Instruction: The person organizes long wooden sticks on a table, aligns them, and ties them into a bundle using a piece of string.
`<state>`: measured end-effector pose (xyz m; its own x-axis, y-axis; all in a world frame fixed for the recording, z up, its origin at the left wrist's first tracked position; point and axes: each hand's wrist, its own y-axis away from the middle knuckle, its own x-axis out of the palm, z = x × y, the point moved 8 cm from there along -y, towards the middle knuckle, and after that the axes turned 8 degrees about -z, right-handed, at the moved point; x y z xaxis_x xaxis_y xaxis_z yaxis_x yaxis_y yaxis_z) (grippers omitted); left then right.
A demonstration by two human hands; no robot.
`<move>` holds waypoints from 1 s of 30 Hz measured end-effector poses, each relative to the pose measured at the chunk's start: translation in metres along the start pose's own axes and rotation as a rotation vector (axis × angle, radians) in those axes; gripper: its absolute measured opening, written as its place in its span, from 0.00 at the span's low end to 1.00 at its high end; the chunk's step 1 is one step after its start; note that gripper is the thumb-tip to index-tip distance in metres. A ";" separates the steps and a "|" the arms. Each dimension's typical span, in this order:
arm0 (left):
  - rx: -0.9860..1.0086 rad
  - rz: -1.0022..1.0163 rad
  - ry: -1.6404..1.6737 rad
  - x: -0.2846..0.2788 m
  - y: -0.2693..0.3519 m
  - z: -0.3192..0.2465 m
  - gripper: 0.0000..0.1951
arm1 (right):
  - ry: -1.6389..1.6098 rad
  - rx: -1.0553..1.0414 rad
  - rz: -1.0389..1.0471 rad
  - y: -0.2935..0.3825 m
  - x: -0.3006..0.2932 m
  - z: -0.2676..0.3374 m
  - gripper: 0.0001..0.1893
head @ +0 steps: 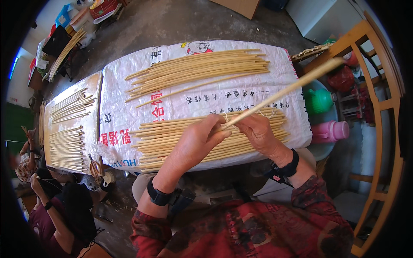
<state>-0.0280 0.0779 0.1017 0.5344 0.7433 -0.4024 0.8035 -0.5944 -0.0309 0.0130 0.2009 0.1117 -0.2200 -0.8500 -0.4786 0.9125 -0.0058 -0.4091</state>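
Observation:
Over the table, my left hand (203, 137) grips the near end of a pale wooden stick (284, 93), which slants up to the right. Close beside it, my right hand (256, 130) pinches at the stick, with a thin white string (272, 113) around its fingers. Under both hands lies a row of similar sticks (161, 135) side by side on a white woven plastic sack sheet (116, 87). A second bundle of sticks (206, 66) rests farther back on the sheet. What my fingertips press is partly hidden.
At left, another table (96, 96) bears two groups of sticks, with scissors (94, 166) at its near edge. Two people sit there, one in a maroon top (51, 222). Right of my table are a green thermos (319, 100), a pink thermos (330, 131) and a wooden frame (380, 129).

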 end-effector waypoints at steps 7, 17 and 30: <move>0.394 -0.160 -0.221 -0.004 0.006 -0.022 0.12 | -0.055 -0.167 -0.038 0.002 -0.001 -0.001 0.10; 0.248 -0.178 -0.274 -0.006 0.003 -0.014 0.07 | -0.108 -0.009 0.011 -0.006 0.006 0.001 0.09; -0.025 -0.003 -0.022 -0.003 -0.008 0.003 0.11 | -0.321 0.250 0.058 -0.007 0.018 -0.004 0.09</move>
<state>-0.0365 0.0795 0.1003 0.5262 0.7380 -0.4225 0.8116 -0.5841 -0.0094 0.0008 0.1877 0.1027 -0.0832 -0.9737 -0.2119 0.9846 -0.0475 -0.1682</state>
